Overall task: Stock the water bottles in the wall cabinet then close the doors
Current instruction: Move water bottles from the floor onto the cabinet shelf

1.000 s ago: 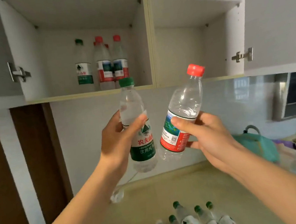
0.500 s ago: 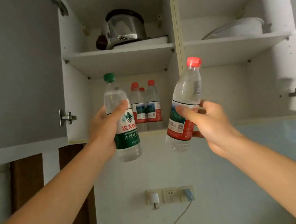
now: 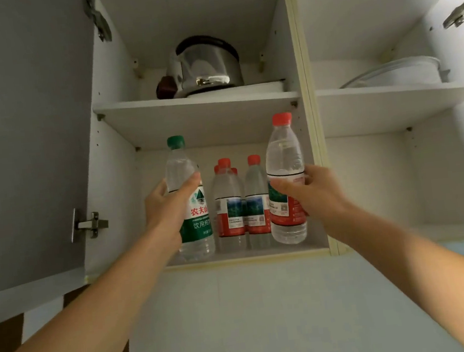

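Observation:
My left hand (image 3: 168,208) grips a green-capped water bottle (image 3: 195,231) upright at the left front of the wall cabinet's lower left shelf (image 3: 247,256). My right hand (image 3: 312,193) grips a red-capped bottle (image 3: 281,153) upright at the right front of the same compartment, its base just above the shelf edge. Between them, further back, stand several red-capped bottles (image 3: 241,203). A green-capped bottle seen earlier at the back is hidden behind my left hand's bottle.
Both doors stand open: the left door (image 3: 26,140) swings out at the left with its hinge (image 3: 88,224). A steel pot (image 3: 205,65) sits on the upper left shelf, a white lidded bowl (image 3: 397,72) on the upper right shelf. The lower right compartment (image 3: 369,184) holds nothing visible.
Both hands have risen and reached forward, carrying the two bottles into the lower left compartment. The view has tilted up; the counter and its bottles have dropped out of sight.

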A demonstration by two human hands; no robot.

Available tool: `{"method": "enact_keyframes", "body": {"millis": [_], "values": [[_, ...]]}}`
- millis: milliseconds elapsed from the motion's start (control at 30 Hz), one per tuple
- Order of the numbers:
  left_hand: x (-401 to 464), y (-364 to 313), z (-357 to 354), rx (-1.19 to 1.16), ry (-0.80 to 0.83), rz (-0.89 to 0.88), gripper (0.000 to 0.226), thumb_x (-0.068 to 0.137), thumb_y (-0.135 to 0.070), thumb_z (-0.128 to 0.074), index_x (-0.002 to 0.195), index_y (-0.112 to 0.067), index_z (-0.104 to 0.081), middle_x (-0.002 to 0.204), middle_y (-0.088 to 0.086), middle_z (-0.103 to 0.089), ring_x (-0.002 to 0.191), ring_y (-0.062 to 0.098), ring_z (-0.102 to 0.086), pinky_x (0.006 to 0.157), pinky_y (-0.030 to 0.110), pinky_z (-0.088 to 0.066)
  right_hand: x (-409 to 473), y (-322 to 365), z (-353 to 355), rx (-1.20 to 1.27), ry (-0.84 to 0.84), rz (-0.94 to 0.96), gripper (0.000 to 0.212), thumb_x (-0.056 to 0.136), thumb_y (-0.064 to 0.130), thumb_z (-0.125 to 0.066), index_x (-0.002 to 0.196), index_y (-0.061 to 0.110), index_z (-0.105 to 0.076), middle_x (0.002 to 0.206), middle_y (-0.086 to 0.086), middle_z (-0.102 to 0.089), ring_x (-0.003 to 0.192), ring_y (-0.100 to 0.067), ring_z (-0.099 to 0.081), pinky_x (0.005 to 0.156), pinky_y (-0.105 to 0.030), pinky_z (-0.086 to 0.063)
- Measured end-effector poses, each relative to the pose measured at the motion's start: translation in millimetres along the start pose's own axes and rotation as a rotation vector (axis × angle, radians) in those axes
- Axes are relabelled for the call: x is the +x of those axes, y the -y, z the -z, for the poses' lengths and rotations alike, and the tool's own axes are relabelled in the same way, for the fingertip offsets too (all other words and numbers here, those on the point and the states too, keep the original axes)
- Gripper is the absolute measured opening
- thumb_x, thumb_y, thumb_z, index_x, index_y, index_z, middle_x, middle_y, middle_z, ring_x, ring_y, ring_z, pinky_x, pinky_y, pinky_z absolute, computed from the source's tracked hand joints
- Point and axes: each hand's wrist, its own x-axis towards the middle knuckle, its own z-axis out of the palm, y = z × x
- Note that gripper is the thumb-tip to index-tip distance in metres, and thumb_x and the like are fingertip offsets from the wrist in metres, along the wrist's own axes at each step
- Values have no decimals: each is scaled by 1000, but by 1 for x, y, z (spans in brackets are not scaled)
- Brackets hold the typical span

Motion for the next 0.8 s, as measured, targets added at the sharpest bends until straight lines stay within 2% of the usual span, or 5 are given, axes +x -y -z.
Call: {"method": "enact_keyframes", "body": {"millis": [167,233,367,567,800], "values": [[27,36,-13,28,90,8,77,77,-47,-82,144,-29,-49,89,-9,-69,79,19,-74,64,35,-57,25,-24,-26,-121,-27,-67,26,84,34,-81,104,22,-69,94,1,-76,87,-21,-74,86,-48,-60],[36,46,-14,94,135,-25,76,81,-49,-78,147,-31,-45,90,-12,-67,83,15,-71,66,34,-56,28,-35,-34,-137,-35,-103,35,87,35,-78,114,17,-67,97,-2,-75,87,-21,-74,82,-46,-62],[53,46,-2,467,371,-145,58,83,-54,-72,133,-39,-46,109,-13,-66,94,8,-66,77,36,-57,32,-50,-41,-305,-93,-71,46,90,41,-73,127,18,-57,109,-1,-71,90,-17,-71,72,-35,-63],[66,39,10,628,483,-135,63,74,-43,-84,127,-35,-50,111,-7,-68,97,16,-69,74,42,-63,29,-68,-45,-626,-65,33,104,86,38,-78,160,29,-5,147,-7,-44,127,-27,-56,98,-52,-55],[70,57,-29,581,540,-173,35,81,-36,-82,101,-36,-54,103,-11,-69,95,11,-68,88,45,-59,22,-87,-49,-820,-183,155,105,92,43,-70,159,31,10,142,-10,-40,124,-30,-50,91,-47,-52]]}}
